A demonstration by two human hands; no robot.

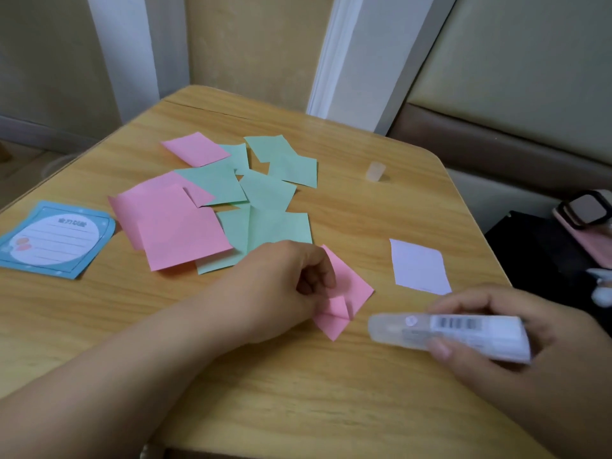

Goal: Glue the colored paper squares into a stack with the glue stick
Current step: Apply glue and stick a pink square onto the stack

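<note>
Cap stands right of paper squares on table.

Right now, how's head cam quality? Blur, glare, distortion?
Head view: lighting soft and dim, no glare, only faint shadows under the hands. The glue stick in the right hand is motion-smeared, its barcode just readable. The left hand on the pink square is a bit soft. Wide-angle bending curves the table edges and the wall trim.

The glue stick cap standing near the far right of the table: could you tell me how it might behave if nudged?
The cap looks small and hollow, so probably very light. It stands on end on the smooth table, so a nudge would likely tip it. Being round, it may then roll toward the nearby edge.
</note>
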